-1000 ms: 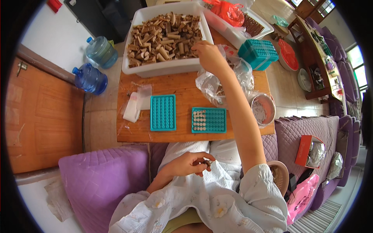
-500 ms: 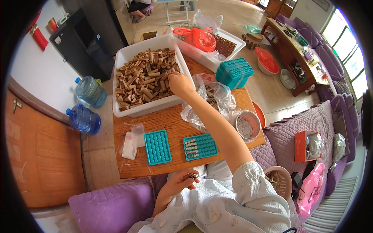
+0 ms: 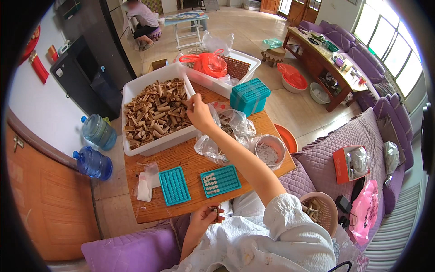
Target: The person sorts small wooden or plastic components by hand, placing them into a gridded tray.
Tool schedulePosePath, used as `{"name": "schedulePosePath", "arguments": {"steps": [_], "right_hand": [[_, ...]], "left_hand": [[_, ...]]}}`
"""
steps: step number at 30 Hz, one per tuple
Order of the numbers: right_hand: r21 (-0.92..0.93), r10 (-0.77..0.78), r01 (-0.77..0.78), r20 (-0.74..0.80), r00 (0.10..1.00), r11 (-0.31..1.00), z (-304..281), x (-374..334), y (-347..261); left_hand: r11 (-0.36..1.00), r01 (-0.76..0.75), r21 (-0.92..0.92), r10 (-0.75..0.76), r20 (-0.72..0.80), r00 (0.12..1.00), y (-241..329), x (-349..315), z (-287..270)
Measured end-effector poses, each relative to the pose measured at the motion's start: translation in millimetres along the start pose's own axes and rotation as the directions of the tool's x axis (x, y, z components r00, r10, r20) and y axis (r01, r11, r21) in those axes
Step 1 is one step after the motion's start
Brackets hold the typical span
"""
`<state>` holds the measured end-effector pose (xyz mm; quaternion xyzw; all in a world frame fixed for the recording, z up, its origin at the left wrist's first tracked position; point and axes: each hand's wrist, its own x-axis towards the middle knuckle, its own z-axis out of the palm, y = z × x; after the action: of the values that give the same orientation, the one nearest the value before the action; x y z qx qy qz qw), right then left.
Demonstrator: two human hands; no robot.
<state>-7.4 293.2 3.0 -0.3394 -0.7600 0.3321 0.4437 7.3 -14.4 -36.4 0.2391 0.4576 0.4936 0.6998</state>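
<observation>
My right hand (image 3: pixel 198 113) reaches over the right wall of a white plastic bin (image 3: pixel 156 147), fingers pinched at the edge of the heap of short brown tube pieces (image 3: pixel 156 109). What lies between those fingertips I cannot make out. Low in front of my body, my left hand (image 3: pixel 202 222) is closed around a small dark brown piece (image 3: pixel 215 211), partly hidden by the fingers. On the wooden table, a teal tray (image 3: pixel 229 180) has several rows of small whitish round pieces (image 3: pixel 210 182) at its left side. Left of it lies another teal tray (image 3: pixel 175 186), with no such pieces.
Clear plastic bags (image 3: pixel 240 129), a tub of whitish material (image 3: pixel 270 152) and a teal box (image 3: pixel 250 96) stand right of the bin. Behind is a second white bin (image 3: pixel 252 68) with a red bag (image 3: pixel 210 63). A basket (image 3: pixel 333 208) sits at my right. Far off, a person (image 3: pixel 141 20) sits.
The view has shifted a little. My right hand has drawn back from over the heap to the bin's right wall. My left hand has turned, still holding the small piece.
</observation>
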Motion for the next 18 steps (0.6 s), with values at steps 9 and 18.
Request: {"name": "schedulePosePath", "arguments": {"steps": [9,18], "right_hand": [[0.518,0.312,-0.25,-0.033,0.95,0.818,-110,-92,-33],[0.88,0.572,-0.385,0.17,0.802,0.278,-112,-237,-49]], "left_hand": [[0.96,-0.229,-0.164,0.191,-0.218,0.957,-15,16,7],[0.914,-0.396,-0.094,0.374,-0.188,0.908,19,38,35]]}}
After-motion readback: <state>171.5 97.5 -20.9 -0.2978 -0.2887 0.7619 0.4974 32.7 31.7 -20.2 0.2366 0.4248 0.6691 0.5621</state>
